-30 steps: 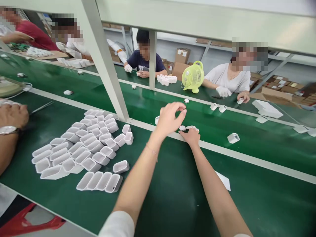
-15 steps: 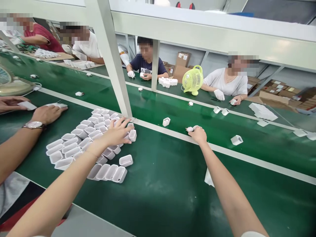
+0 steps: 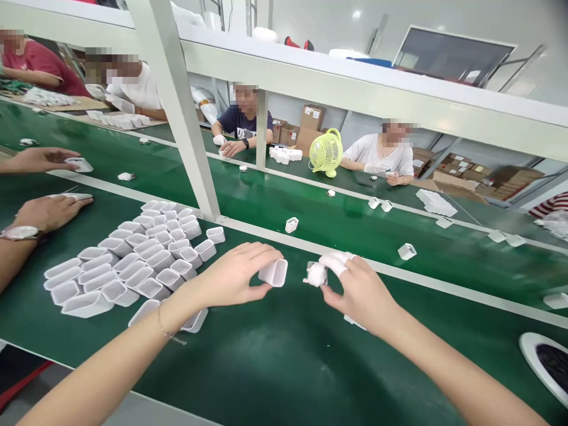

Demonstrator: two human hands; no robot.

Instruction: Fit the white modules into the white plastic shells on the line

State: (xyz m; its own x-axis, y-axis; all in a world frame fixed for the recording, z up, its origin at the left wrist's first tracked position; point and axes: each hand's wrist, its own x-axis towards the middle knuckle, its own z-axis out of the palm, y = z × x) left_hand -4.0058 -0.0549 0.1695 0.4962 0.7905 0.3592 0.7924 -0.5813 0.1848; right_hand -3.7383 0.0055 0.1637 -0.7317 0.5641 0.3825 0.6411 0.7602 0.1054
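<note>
My left hand grips a white plastic case between thumb and fingers, its open end turned to the right. Facing it, a short gap away, my right hand pinches a small white part with a clear edge; its exact kind I cannot make out. White covers sit on some right fingers. Left of my left hand, many open white cases stand packed together on the green table. My left forearm hides a few of them. A white piece lies partly hidden under my right hand.
A green conveyor belt carries scattered white parts and a case. A slanted metal post rises at the belt's edge. At left, a co-worker's hand rests on the table. Other people sit across, near a yellow-green fan.
My left hand has taken a case from the group and moved right. My right hand has drawn back from the belt's edge with the small part. The view has shifted right.
</note>
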